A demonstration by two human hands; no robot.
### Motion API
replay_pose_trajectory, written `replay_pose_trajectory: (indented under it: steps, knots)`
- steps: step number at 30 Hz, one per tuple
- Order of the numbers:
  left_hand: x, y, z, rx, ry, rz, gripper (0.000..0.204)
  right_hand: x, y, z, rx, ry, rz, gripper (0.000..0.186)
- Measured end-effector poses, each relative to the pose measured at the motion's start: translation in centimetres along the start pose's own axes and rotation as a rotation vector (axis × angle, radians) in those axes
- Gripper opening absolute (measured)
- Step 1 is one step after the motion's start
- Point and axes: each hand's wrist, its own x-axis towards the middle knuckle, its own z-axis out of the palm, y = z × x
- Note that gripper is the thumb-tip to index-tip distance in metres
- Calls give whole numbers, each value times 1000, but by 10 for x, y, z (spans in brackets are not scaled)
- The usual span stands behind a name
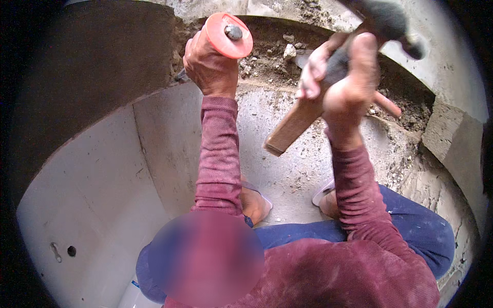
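Note:
My left hand [211, 69] is wrapped round a chisel [233, 32], whose blunt steel end faces up through a round orange hand guard [221, 37]. Most of its shaft is hidden by the fist, and its tip cannot be made out clearly. To the right, my right hand [349, 95] grips a hammer [292, 126] by its wooden handle. The dark hammer head [385, 23] is raised at the top right, slightly blurred. Beneath both hands runs a broken-out strip [267, 56] of rubble and soil along the wall's foot.
Pale slabs [102, 154] stand at the left beside a dark grey-brown surface [97, 66]. My sandalled feet [257, 203] rest on a dusty pale floor [287, 179] scattered with chips. A reddish rod-like piece [387, 104] shows beside my right hand. A grey block [444, 128] borders the strip at right.

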Motion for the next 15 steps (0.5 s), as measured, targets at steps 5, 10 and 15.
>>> replay_pose_trajectory:
  steps: [5, 10, 15]
  knots:
    - [-3, -7, -6, -97, 2, -57, 21, 3, 0, -8, -499, -330, 436, 36]
    - [-1, -2, -5, -23, -6, -31, 19, -12, -1, 3, -245, -60, 49, 40]
    - [-8, -5, 1, 41, -12, 11, 18, -1, -6, -5, -616, -337, 168, 37]
